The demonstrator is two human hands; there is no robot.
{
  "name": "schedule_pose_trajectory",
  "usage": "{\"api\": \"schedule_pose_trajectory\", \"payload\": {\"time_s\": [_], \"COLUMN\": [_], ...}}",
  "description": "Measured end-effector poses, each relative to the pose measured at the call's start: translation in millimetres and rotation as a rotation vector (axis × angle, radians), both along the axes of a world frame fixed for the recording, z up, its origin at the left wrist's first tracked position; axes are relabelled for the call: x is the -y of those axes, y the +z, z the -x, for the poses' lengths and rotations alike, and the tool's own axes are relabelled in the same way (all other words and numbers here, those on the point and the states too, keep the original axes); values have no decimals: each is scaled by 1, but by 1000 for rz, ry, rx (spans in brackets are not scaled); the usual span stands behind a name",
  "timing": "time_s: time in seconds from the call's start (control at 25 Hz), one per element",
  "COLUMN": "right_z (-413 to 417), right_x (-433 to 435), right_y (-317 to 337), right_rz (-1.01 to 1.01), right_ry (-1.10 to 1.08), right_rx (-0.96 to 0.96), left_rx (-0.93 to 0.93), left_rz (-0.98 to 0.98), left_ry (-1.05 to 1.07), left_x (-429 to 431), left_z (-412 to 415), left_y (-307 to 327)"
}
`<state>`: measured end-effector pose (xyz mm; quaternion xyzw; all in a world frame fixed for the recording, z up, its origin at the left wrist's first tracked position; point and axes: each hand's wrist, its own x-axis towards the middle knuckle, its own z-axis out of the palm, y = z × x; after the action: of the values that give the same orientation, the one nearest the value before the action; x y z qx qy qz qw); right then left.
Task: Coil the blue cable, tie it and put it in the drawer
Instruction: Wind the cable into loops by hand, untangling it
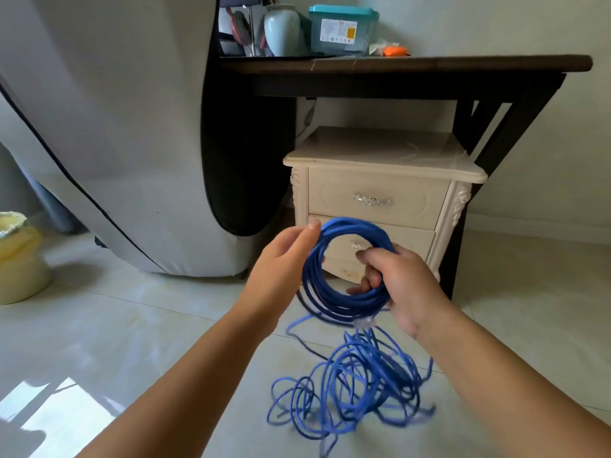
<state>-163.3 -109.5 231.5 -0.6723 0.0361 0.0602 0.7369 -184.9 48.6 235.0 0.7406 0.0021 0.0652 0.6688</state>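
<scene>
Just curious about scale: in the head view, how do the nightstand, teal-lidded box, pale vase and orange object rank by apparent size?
Largest to smallest:
nightstand
teal-lidded box
pale vase
orange object
Box and vase look equally tall; the box is wider.

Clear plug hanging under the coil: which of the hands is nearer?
Right. The right hand grips the blue cable coil just above the plug; the left hand holds the coil's upper-left side, farther off.
</scene>
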Motion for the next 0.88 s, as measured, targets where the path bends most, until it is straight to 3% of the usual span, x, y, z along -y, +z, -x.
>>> {"api": "schedule_pose_trajectory", "payload": {"time_s": [0.2, 0.32, 0.44, 0.6, 0.68, 0.88], "right_z": [8, 5, 3, 0, -3, -3], "right_x": [-2, -2, 0, 18, 25, 12], "right_y": [4, 8, 9, 19, 12, -7], "right_rz": [494, 716, 531, 68, -1, -258], "right_ry": [182, 189, 181, 473, 563, 512], "right_rx": [220, 359, 325, 118, 35, -59], "left_rx": [164, 140, 146, 147, 143, 81], "left_rz": [-344, -477, -471, -205, -61, 240], "left_ry": [-204, -244, -179, -137, -100, 25], "left_x": [-10, -4, -2, -5, -8, -12], "left_z": [-2, -1, -4, -5, -6, -8], "left_y": [-1, 1, 6, 4, 5, 15]}}
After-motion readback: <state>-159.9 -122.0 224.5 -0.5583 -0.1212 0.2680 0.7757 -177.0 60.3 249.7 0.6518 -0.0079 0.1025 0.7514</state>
